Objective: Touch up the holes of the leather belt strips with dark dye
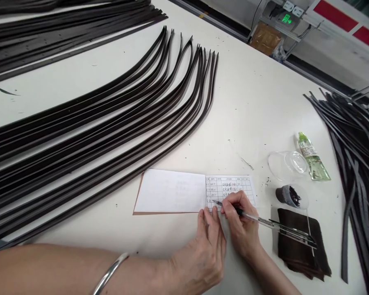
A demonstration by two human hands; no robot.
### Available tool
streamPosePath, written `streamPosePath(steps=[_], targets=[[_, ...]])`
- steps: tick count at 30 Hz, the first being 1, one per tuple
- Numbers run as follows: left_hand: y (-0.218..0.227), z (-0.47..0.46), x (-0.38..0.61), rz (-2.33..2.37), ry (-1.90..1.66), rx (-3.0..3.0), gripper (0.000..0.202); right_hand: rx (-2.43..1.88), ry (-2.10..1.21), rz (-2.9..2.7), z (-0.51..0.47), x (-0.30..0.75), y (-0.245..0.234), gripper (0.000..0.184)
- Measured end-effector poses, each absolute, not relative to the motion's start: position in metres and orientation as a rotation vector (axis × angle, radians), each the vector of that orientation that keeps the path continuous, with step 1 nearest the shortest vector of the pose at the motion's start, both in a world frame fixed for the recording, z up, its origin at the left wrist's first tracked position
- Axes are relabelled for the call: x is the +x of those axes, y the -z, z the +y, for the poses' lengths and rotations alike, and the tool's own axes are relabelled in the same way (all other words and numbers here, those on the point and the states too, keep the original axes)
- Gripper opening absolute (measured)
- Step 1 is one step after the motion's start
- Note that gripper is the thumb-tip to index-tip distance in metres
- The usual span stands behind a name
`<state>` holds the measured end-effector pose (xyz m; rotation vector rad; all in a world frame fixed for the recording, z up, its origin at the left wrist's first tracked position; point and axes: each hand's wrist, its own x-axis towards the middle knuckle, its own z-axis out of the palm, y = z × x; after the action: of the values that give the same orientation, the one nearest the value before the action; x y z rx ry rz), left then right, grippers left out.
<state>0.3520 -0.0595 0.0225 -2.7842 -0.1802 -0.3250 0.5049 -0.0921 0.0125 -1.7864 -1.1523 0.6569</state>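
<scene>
My right hand [245, 234] is closed round a clear-barrelled pen [266, 221], whose tip rests on a ruled page with handwritten rows. That page belongs to a small notebook [172, 191] lying open on the white table, its left page mostly blank with a brown cover edge showing. My left hand [203, 256] lies at the notebook's lower edge, fingers stretched out and touching the page. A silver bangle [111, 273] circles the left wrist. Part of the ruled page is hidden behind my right hand.
Long black strips [110, 106] curve across the left, with more strips [64, 37] behind. At right are a green tube [314, 157], a clear plastic cup [287, 164], a small pot of dark paste [292, 196], folded dark cloth [301, 241] and piled black strips [355, 164].
</scene>
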Motion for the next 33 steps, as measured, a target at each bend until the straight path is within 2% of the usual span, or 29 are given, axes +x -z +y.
streamPosePath(steps=[25, 33], targets=[[-0.0283, -0.0596, 0.3517, -0.219, 0.288, -2.828, 0.042, -1.858, -0.528, -1.193, -0.0878, 0.5041, -0.0162, 0.017], [-0.0280, -0.0582, 0.3520, -0.212, 0.270, -2.853, 0.043, -1.839, -0.580, -1.180, -0.0906, 0.5051, -0.0138, 0.018]])
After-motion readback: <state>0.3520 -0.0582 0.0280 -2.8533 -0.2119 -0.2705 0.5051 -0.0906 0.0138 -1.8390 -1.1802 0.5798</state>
